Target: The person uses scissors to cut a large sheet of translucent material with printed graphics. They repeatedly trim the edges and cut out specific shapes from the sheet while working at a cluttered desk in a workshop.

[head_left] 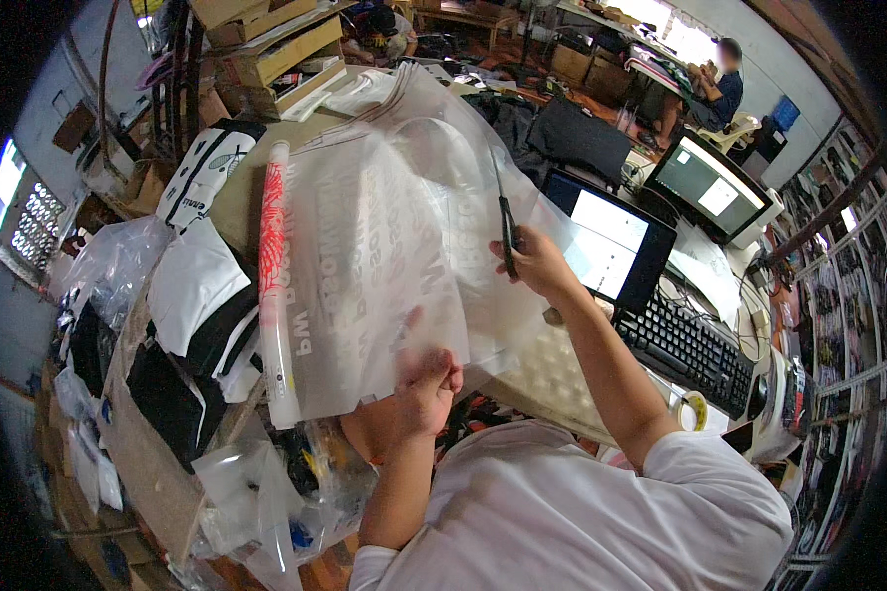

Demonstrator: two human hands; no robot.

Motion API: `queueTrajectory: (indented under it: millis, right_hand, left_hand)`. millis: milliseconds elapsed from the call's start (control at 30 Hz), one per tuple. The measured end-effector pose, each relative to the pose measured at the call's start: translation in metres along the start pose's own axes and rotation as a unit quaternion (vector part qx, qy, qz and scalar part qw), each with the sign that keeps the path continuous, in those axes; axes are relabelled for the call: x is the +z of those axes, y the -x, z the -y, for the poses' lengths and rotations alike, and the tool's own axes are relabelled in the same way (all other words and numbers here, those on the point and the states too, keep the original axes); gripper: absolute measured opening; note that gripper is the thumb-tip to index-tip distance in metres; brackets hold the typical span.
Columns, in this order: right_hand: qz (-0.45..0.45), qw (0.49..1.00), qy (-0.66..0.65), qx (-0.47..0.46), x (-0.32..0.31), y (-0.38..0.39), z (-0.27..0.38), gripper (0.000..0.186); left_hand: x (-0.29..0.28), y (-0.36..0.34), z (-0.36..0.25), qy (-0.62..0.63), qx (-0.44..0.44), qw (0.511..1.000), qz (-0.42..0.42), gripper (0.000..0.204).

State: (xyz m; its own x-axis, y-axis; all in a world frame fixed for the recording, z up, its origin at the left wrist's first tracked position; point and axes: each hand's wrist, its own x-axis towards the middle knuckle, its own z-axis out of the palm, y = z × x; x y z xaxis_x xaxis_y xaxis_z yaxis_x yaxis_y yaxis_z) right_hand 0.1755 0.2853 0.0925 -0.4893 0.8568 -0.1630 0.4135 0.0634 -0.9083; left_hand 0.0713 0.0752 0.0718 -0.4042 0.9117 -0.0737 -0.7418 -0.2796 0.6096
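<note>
A large translucent plastic sheet (365, 236) with faint lettering spreads over the table in front of me. Along its left side lies a roll (274, 276) with red print, still joined to the sheet. My right hand (534, 264) grips the black handles of a pair of scissors (507, 222), whose blades point away from me at the sheet's right part. At the sheet's near edge is my left hand (429, 384), its fingers curled closed on the plastic. One finger shows blurred through the film.
To the right stand a laptop (606, 236), a black keyboard (695, 350), a monitor (710, 182) and a tape roll (693, 409). Folded black and white garments (197, 286) lie at left, near clear plastic bags (251, 502). Cardboard trays (266, 59) are stacked behind. A person (719, 94) sits far right.
</note>
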Motion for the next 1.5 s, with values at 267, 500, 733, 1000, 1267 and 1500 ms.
queueTrajectory:
  millis: [267,500,733,1000,1267,1500]
  right_hand:
    - [0.039,0.983,-0.174,-0.032,0.027,-0.031,0.037,0.041]
    - [-0.239,0.956,0.133,-0.105,0.05,-0.153,0.025,0.039]
    - [-0.211,0.877,0.355,-0.246,0.027,-0.239,0.05,0.031]
    - [-0.174,0.894,0.366,-0.19,0.057,-0.261,0.053,0.032]
    - [-0.119,0.975,0.056,-0.178,0.076,-0.31,0.059,0.032]
    - [-0.282,0.922,0.212,-0.158,0.057,-0.324,0.043,0.04]
  left_hand:
    - [-0.015,-0.017,0.039,-0.105,-0.122,0.987,0.001,0.057]
    - [-0.033,-0.011,0.043,0.089,-0.095,0.991,-0.005,0.046]
    - [-0.042,-0.001,-0.042,0.295,0.132,0.916,0.237,0.057]
    - [-0.051,-0.007,-0.053,0.245,0.144,0.923,0.26,0.039]
    - [-0.066,-0.009,-0.047,0.205,0.119,0.942,0.236,0.04]
    - [-0.037,-0.013,-0.037,0.203,0.003,0.965,0.165,0.057]
